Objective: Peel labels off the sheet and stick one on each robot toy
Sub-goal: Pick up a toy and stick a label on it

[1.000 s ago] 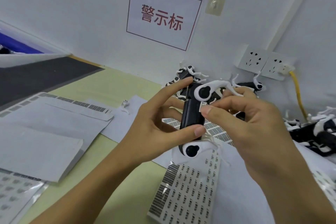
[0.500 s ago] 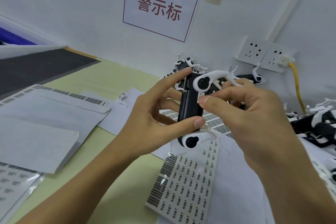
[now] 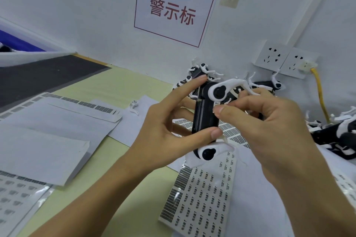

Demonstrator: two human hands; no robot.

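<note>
We hold one robot toy (image 3: 205, 115) up above the table (image 3: 123, 86), its black body upright. Our left hand (image 3: 163, 131) grips it end to end: forefinger tip on the top edge, thumb across the lower end just above the bottom white leg. Our right hand (image 3: 269, 121) has its fingers curled in against the body's right side, the thumb tip pressing a small white label (image 3: 216, 106) onto it, just under the upper white leg joint.

Handling judgement: the toy looks like light, rigid plastic. The smooth black body is the safe place to take hold; the thin white legs and their fine spurs look easy to snap, so we keep off them. The label is tiny and flimsy, likely to curl or stick to the thumb.

A sheet of labels (image 3: 202, 198) lies flat on the table below the toy, with more sheets (image 3: 17, 196) at far left. Their print is too small to read. More toys (image 3: 200, 71) are piled against the wall, others (image 3: 339, 132) at right.

Readable writing: a white wall sign (image 3: 173, 8) with a red border, red characters 警示标
</note>
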